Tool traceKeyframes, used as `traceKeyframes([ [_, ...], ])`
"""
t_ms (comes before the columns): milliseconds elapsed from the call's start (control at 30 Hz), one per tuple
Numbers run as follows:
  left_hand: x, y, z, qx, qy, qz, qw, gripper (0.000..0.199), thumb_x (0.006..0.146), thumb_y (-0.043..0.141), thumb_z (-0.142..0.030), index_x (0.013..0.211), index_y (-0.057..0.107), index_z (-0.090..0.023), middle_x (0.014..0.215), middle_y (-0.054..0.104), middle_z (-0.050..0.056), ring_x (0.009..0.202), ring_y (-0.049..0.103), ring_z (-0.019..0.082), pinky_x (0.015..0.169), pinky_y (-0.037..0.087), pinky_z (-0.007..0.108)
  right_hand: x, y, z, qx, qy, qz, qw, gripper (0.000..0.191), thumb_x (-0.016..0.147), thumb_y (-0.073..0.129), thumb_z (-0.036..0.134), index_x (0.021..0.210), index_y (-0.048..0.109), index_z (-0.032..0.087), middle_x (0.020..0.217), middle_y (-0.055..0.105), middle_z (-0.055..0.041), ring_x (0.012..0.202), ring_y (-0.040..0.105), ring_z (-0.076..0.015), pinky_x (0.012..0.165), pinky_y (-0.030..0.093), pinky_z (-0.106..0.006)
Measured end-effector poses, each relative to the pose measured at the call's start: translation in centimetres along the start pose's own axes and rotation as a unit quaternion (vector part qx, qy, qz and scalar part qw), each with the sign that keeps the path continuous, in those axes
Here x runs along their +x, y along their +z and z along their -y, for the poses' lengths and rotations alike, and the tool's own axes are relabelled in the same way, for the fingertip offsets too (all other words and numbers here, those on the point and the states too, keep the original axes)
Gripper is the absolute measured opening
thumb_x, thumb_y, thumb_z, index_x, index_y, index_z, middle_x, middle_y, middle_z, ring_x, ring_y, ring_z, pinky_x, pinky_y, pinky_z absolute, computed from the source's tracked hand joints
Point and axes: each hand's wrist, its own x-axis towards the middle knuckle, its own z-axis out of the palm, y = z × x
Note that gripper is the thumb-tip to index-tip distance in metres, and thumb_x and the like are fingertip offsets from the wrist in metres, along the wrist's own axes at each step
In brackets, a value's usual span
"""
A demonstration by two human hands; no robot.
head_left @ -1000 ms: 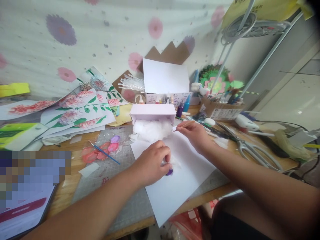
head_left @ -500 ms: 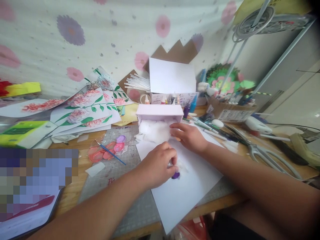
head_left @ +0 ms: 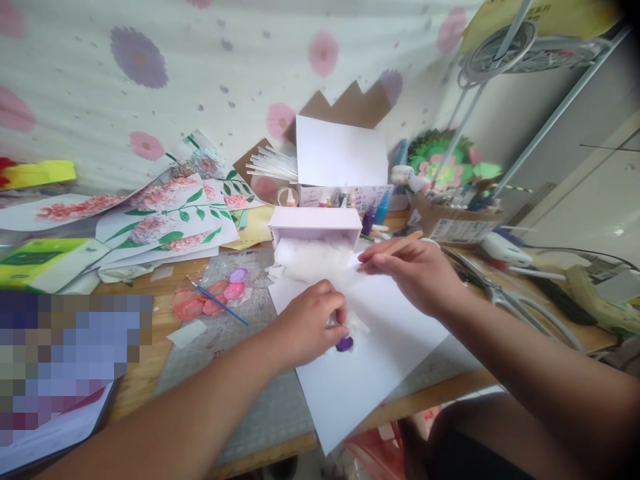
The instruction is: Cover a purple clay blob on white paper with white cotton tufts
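Note:
My left hand (head_left: 316, 321) is closed in a pinch low over a white paper sheet (head_left: 380, 373). At its fingertips is a small dark purple blob (head_left: 344, 344), with a scrap of white fluff (head_left: 359, 325) beside it. What the fingers pinch is mostly hidden. Farther right, my right hand (head_left: 407, 270) is closed around a light wooden stick (head_left: 407, 241), whose working end I cannot make out. Its fingertips are close to a wad of white cotton (head_left: 315, 257) spilling from a pale lilac box (head_left: 316, 219) that lies open toward me.
Left of the paper, a blue paintbrush (head_left: 220, 303) rests across pink and purple paint blobs on the grey cutting mat (head_left: 200, 380). A tablet (head_left: 65, 380) lies at the left edge. Scissors (head_left: 525, 307) are at right. Paint bottles (head_left: 369, 219) and flower pictures (head_left: 165, 217) stand behind.
My right hand has moved right and slightly back from the cotton, and the wooden stick now shows above its fingers. My left hand stays at the purple blob.

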Motion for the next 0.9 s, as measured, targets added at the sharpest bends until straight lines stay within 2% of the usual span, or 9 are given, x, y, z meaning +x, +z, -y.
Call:
traceKeyframes([
  [100, 0.1, 0.1, 0.1, 0.006, -0.004, 0.002, 1.0, 0.006, 0.071, 0.058, -0.024, 0.074, 0.054, -0.022, 0.087, 0.047, -0.002, 0.074, 0.05, 0.012, 0.066, 0.041, 0.025, -1.6, -0.6, 0.5, 0.107, 0.12, 0.116, 0.98, 0.011, 0.074, 0.064, 0.024, 0.08, 0.069, 0.016, 0.07, 0.068, -0.0047, 0.066, 0.064, -0.0155, 0.065, 0.051, -0.03],
  [167, 0.3, 0.1, 0.2, 0.014, -0.003, 0.001, 1.0, 0.007, 0.069, 0.059, -0.024, 0.074, 0.054, -0.022, 0.086, 0.047, -0.002, 0.075, 0.05, 0.013, 0.066, 0.04, 0.025, -2.6, -0.7, 0.3, 0.093, 0.158, 0.172, 0.968, 0.011, 0.074, 0.065, 0.024, 0.079, 0.069, 0.014, 0.069, 0.068, -0.0054, 0.067, 0.064, -0.0156, 0.066, 0.051, -0.03],
  [233, 0.3, 0.1, 0.2, 0.022, 0.0, 0.0, 1.0, 0.008, 0.069, 0.06, -0.024, 0.073, 0.054, -0.021, 0.085, 0.048, -0.002, 0.076, 0.05, 0.013, 0.065, 0.039, 0.025, -3.3, -0.4, -0.1, 0.063, 0.164, 0.188, 0.966, 0.01, 0.074, 0.065, 0.023, 0.075, 0.069, 0.014, 0.073, 0.068, -0.0055, 0.069, 0.063, -0.0152, 0.067, 0.05, -0.029],
  [333, 0.4, 0.0, 0.2, 0.028, 0.003, 0.004, 1.0, 0.006, 0.07, 0.058, -0.024, 0.073, 0.054, -0.021, 0.085, 0.047, -0.002, 0.076, 0.049, 0.013, 0.066, 0.039, 0.025, -3.9, 0.3, -0.7, 0.021, 0.137, 0.168, 0.976, 0.009, 0.074, 0.065, 0.023, 0.073, 0.067, 0.015, 0.079, 0.067, -0.0047, 0.072, 0.062, -0.0142, 0.069, 0.05, -0.029],
  [433, 0.3, 0.0, 0.2, 0.032, 0.003, 0.008, 0.999, 0.006, 0.07, 0.057, -0.025, 0.074, 0.054, -0.021, 0.085, 0.047, -0.002, 0.075, 0.049, 0.013, 0.065, 0.039, 0.025, -4.2, 0.8, -0.9, -0.039, 0.08, 0.162, 0.983, 0.008, 0.075, 0.063, 0.023, 0.076, 0.067, 0.015, 0.081, 0.066, -0.0051, 0.073, 0.062, -0.0144, 0.069, 0.05, -0.029],
  [567, 0.3, 0.1, 0.2, 0.033, 0.012, 0.007, 0.999, 0.005, 0.069, 0.057, -0.023, 0.073, 0.054, -0.021, 0.084, 0.047, -0.001, 0.076, 0.049, 0.014, 0.066, 0.039, 0.025, -4.3, 1.1, -0.6, -0.111, 0.02, 0.185, 0.976, 0.008, 0.078, 0.06, 0.02, 0.079, 0.066, 0.016, 0.081, 0.066, -0.0059, 0.073, 0.062, -0.0146, 0.069, 0.05, -0.029],
  [767, 0.3, 0.2, 0.3, 0.025, 0.017, 0.003, 1.0, 0.004, 0.07, 0.056, -0.022, 0.073, 0.054, -0.021, 0.085, 0.048, -0.002, 0.078, 0.05, 0.014, 0.067, 0.039, 0.025, -4.1, 1.4, -0.4, -0.137, -0.019, 0.203, 0.969, 0.005, 0.077, 0.061, 0.017, 0.078, 0.066, 0.018, 0.084, 0.065, -0.0047, 0.076, 0.061, -0.0136, 0.073, 0.05, -0.028],
  [900, 0.3, 0.1, 0.4, 0.025, 0.021, 0.002, 0.999, 0.003, 0.07, 0.056, -0.021, 0.073, 0.054, -0.021, 0.084, 0.048, -0.002, 0.077, 0.05, 0.014, 0.067, 0.039, 0.025, -4.0, 1.5, -0.5, -0.167, -0.037, 0.222, 0.96, 0.008, 0.077, 0.059, 0.013, 0.078, 0.066, 0.016, 0.084, 0.064, -0.006, 0.075, 0.06, -0.0132, 0.07, 0.05, -0.026],
])
